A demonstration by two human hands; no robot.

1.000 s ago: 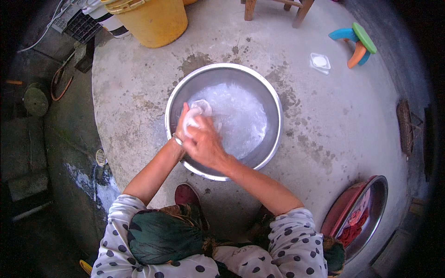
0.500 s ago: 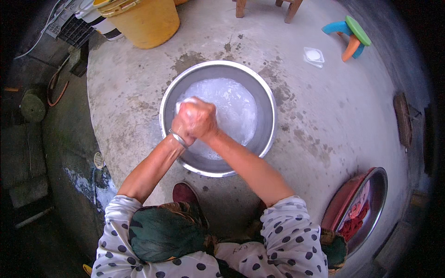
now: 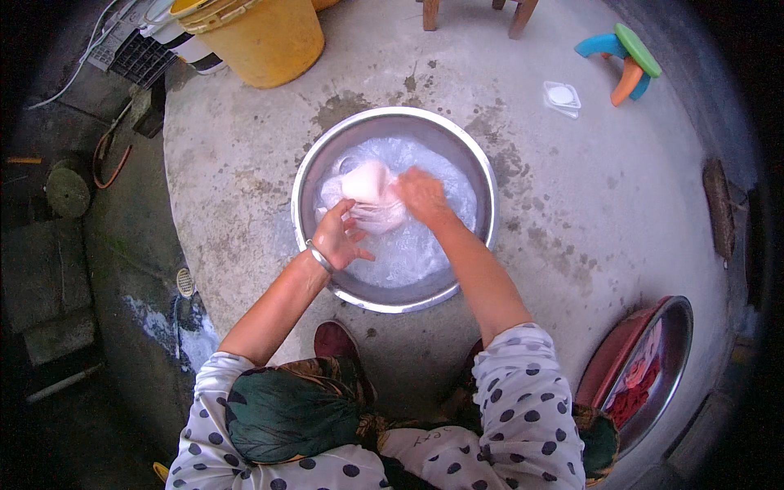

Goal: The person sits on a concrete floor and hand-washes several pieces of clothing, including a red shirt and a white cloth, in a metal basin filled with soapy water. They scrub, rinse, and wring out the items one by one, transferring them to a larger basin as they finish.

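Note:
A wide metal basin (image 3: 304, 163) of cloudy, sudsy water (image 3: 437, 245) stands on the concrete floor before me. Spread in the water, left of the basin's middle, lies a pale pink wet cloth (image 3: 380, 216), bunched at its top. My left hand (image 3: 341, 237), with a silver bangle at the wrist, hovers over the basin's near left side. Its fingers are apart and hold nothing, close to the cloth's lower edge. On the cloth's right side my right hand (image 3: 423, 198) is closed on the fabric, somewhat smeared by motion; its fingertips are partly hidden.
At the near right leans a red basin (image 3: 594, 347) holding red and pink clothes (image 3: 633, 396). A yellow bucket (image 3: 273, 49) stands at the far left. Far right are a small colourful stool (image 3: 627, 69) and a clear plastic box (image 3: 562, 98). Wooden legs (image 3: 521, 18) show at the top.
My hands were clasped together around the bunched cloth. Now they have parted: the left has let go and spread its fingers, the right has moved right, and the cloth has opened out in the water.

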